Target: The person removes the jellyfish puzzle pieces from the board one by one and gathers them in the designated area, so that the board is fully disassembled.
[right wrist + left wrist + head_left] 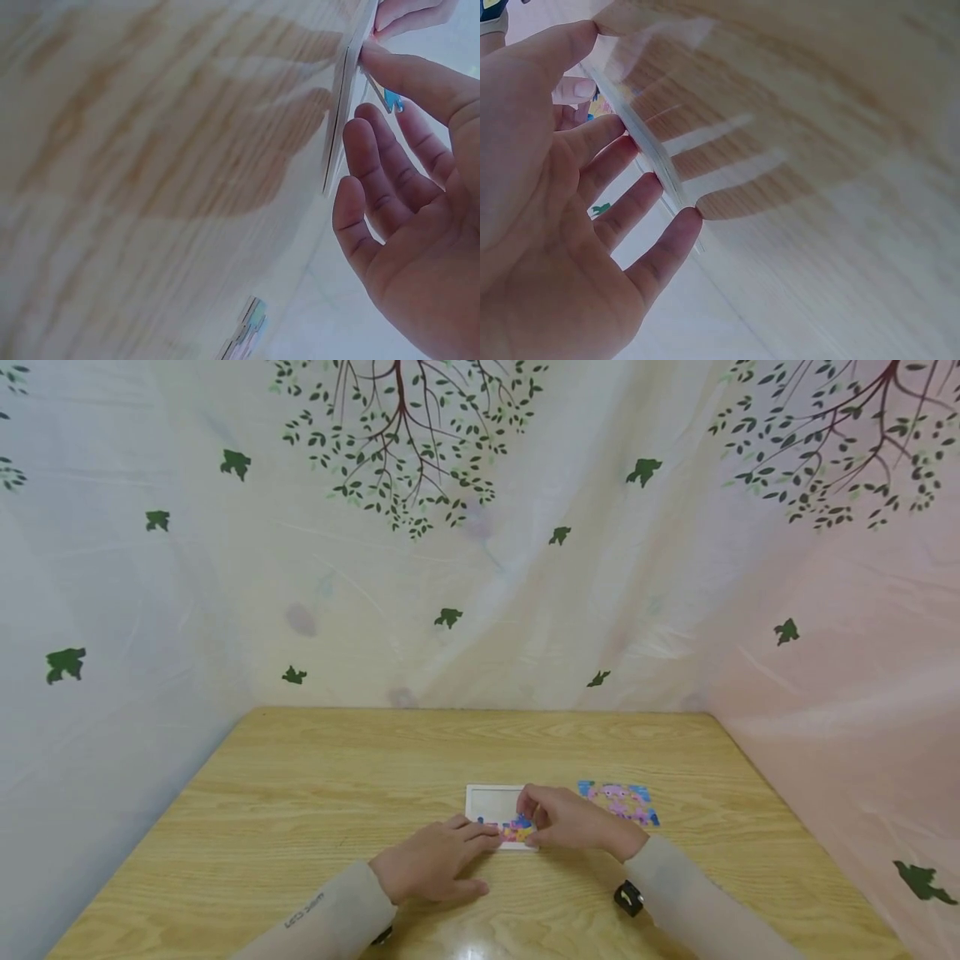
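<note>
A white puzzle tray (495, 788) lies on the wooden table, with colourful jigsaw pieces (516, 834) along its near side and a bare upper part. My left hand (438, 860) rests its outstretched fingers on the tray's near left edge; in the left wrist view the fingertips (682, 225) touch that edge and the table. At the tray's right side, my right hand (573, 820) pinches a blue puzzle piece (392, 100), which stands tilted above the tray in the right wrist view. The right thumb (397, 71) is against the tray's edge. Fingers partly hide the piece.
Right of the tray lies a group of pink and blue puzzle pieces (618, 793), just beyond the right hand. The wooden table (337, 768) meets a curtain (480, 635) with leaf prints at the back and sides. A black wrist device (628, 898) sits under the right sleeve.
</note>
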{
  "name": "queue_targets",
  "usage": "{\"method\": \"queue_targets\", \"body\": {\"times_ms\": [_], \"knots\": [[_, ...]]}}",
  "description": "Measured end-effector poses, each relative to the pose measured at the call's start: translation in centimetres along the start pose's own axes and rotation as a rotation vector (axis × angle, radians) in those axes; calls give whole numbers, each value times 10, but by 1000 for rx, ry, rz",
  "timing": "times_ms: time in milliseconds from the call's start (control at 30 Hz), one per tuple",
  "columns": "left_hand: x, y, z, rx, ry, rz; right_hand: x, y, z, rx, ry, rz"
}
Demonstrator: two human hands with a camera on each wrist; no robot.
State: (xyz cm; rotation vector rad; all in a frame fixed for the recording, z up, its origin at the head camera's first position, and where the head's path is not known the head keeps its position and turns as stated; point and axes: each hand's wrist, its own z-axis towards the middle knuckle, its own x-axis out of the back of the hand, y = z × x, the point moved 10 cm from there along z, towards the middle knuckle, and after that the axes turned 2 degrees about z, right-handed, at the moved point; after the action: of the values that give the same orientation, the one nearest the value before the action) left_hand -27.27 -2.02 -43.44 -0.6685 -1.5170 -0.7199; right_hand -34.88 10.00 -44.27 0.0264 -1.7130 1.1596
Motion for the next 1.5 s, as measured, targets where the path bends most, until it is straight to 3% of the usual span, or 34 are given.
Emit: {"method": "queue_targets", "body": {"times_ms": [333, 467, 833, 1167, 1500], "knots": [[-2, -2, 0, 2, 0, -3, 5, -10, -3, 62, 11, -15], [-3, -3, 0, 5, 5, 4, 13, -8, -9, 51, 15, -3], [1, -1, -1, -8, 47, 18, 40, 22, -43, 58, 58, -6], [2, 1, -2, -25, 44, -4, 65, 58, -84, -20, 63, 25], [0, -1, -1, -12, 36, 10, 83, 85, -123, -84, 48, 152]]}}
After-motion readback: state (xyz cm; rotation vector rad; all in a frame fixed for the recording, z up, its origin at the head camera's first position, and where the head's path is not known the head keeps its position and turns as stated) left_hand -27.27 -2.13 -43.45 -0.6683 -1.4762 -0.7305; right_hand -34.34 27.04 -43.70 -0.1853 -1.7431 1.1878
